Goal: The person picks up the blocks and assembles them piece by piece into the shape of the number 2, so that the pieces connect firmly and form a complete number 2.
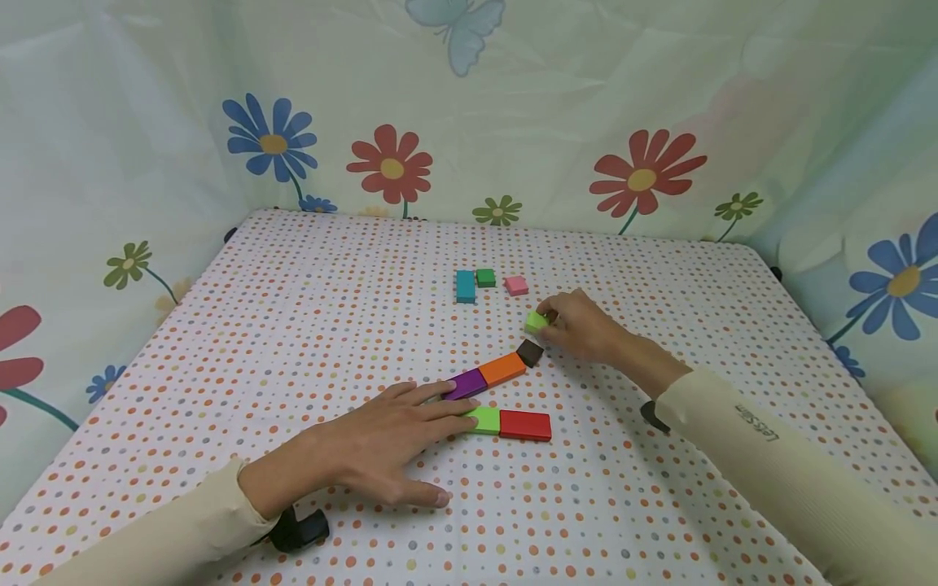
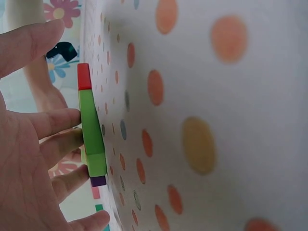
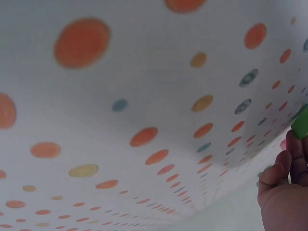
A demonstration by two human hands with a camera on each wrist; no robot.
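In the head view my left hand [image 1: 392, 431] lies spread over the left end of a row of blocks, its fingertips touching a purple block [image 1: 466, 383] and a lime green block [image 1: 486, 421]. A red block [image 1: 525, 425] adjoins the lime one. An orange block [image 1: 502, 369] continues from the purple one, with a dark brown block [image 1: 530, 352] at its far end. Just beyond that, my right hand [image 1: 582, 327] pinches a small light green block [image 1: 536, 322] between thumb and fingers. The left wrist view shows straight fingers against a long green block [image 2: 91, 125].
Farther back on the dotted tablecloth [image 1: 330, 285] are a teal block [image 1: 465, 286], a green block [image 1: 486, 277] and a pink block [image 1: 516, 285]. A flower-printed curtain [image 1: 528, 106] stands behind the table.
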